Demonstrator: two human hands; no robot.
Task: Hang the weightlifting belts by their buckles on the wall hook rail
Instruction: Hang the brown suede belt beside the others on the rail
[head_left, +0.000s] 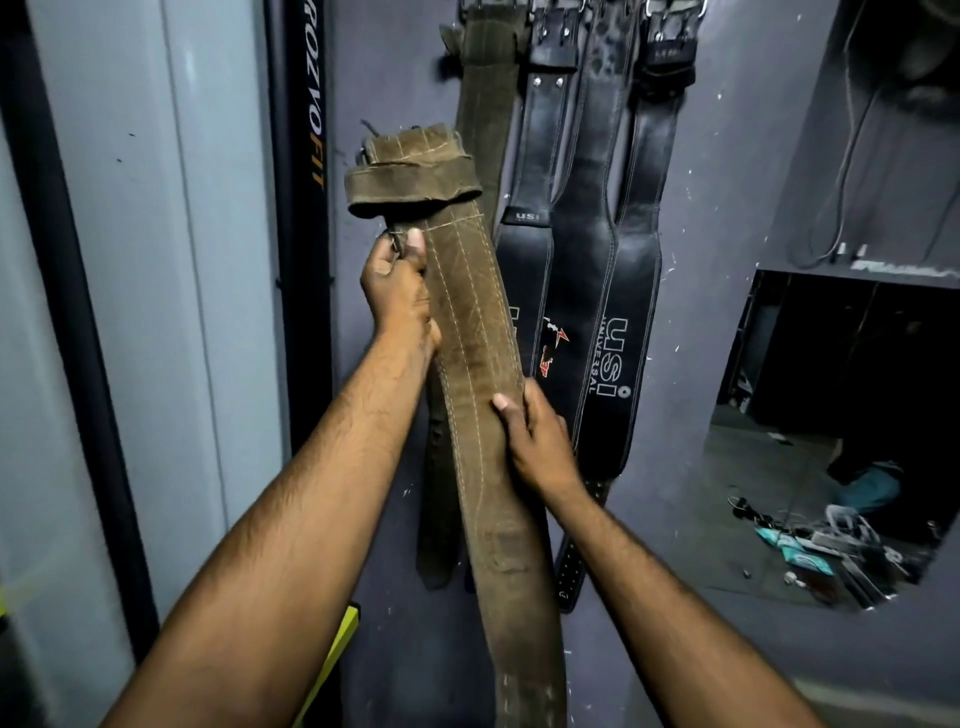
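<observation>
Both forearms are reaching up and forward toward the grey wall (727, 156). The left hand (397, 291) is gripping the left edge of the brown belt (478, 353) just below its folded buckle end, with the thumb pressing on the front. The right hand (537, 441) is clasping the right edge lower down, fingers curling behind. The belt is leaning in front of a second brown belt (488, 78) and black belts (602, 270), all hanging on the wall.

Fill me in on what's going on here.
A person holds a brown suede belt up in front of the wall, the left hand gripping it near the buckle end, the right hand gripping lower down. It is not yet hung. Another brown belt and several black belts already hang from the wall above.
</observation>
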